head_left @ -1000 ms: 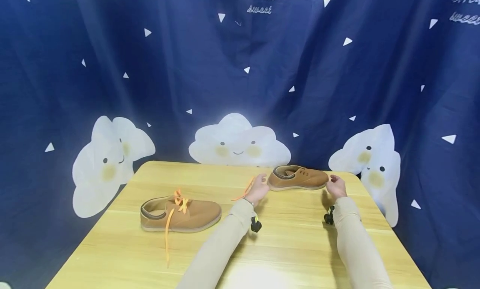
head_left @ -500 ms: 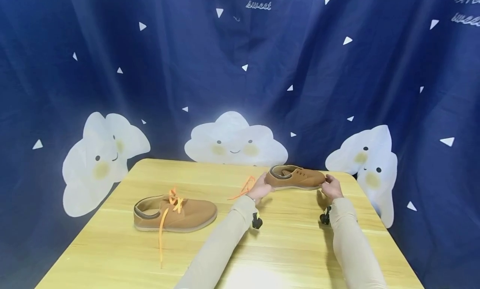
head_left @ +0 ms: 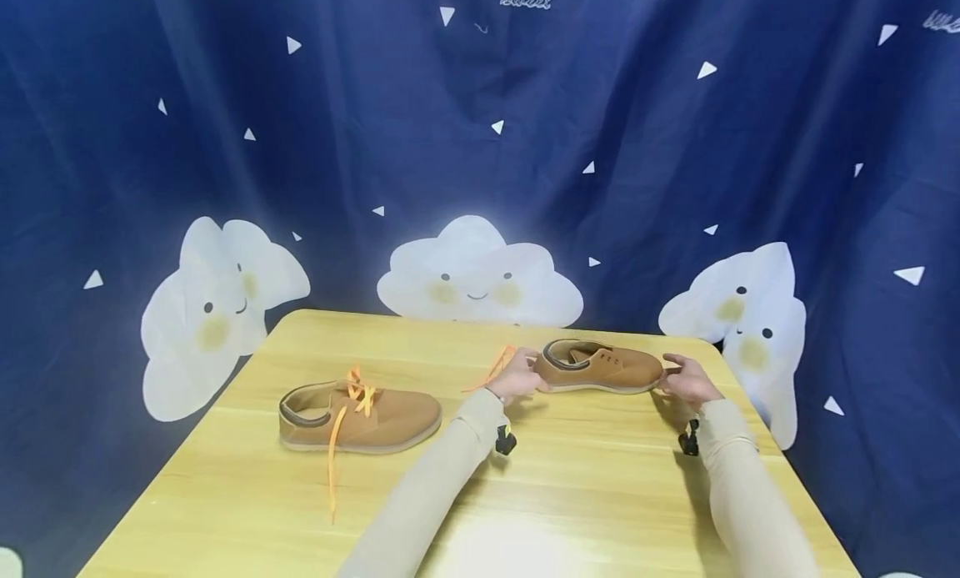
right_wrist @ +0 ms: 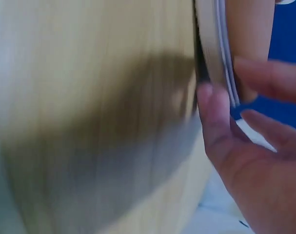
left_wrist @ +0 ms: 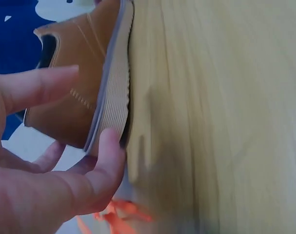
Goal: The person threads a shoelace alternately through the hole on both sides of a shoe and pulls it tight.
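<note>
A brown lace-up shoe [head_left: 600, 369] without laces sits toward the back right of the table, toe to the right. At its heel is my left hand [head_left: 517, 376]; in the left wrist view the thumb touches the ribbed sole edge and the index finger lies straight along the side. Around the toe end, my right hand [head_left: 688, 381] has its fingers spread, the thumb [right_wrist: 214, 100] by the sole and a finger near the upper. A matching shoe [head_left: 363, 419], threaded with an orange shoelace [head_left: 362, 394], stands at the left. Its long end trails onto the table.
Another orange shoelace [head_left: 501, 365] lies loose behind my left hand, partly hidden. The wooden table [head_left: 600, 495] ends at its back edge just beyond the unlaced shoe. A blue curtain [head_left: 480, 169] with cloud faces hangs behind it.
Both hands closed in on the unlaced shoe's ends, and it came slightly toward me. Since then the right hand has spread its fingers and drawn off to the right. The laced shoe stayed put.
</note>
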`<state>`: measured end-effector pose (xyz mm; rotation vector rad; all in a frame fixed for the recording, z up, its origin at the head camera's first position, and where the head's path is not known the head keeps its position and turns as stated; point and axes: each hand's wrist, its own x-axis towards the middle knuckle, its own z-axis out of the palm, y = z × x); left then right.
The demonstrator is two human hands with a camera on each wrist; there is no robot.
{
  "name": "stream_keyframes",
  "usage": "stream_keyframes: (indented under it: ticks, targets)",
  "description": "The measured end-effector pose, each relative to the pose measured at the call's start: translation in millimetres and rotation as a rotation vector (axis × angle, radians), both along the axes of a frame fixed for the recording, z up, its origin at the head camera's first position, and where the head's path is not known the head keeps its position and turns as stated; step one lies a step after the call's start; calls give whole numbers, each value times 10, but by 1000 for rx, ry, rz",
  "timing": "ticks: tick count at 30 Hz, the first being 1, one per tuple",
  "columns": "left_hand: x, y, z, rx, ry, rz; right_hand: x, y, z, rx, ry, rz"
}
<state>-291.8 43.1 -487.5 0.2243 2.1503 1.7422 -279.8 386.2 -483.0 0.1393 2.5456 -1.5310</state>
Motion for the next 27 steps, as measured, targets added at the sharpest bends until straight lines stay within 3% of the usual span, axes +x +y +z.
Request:
stream_keyframes:
  ticks: [5,9,13,17,21,27]
  targets:
    - [81,-101,24,-98,40,-120,99,89,31,16,-43,157]
    - [191,-166,68,-256,182,-226,225,133,35,35,-71,306]
    - [324,-262,108,-409,332,-284,345,126,44,75,-41,430]
    - [465,-388,112,-520,407,-335,479,45,65,91,-35,511]
    - [602,-568,110,-556,447,-391,612,-106,83,71,-73,554]
    - [819,-942,86,-579,463,-425,831,-446,90,99,-105,607]
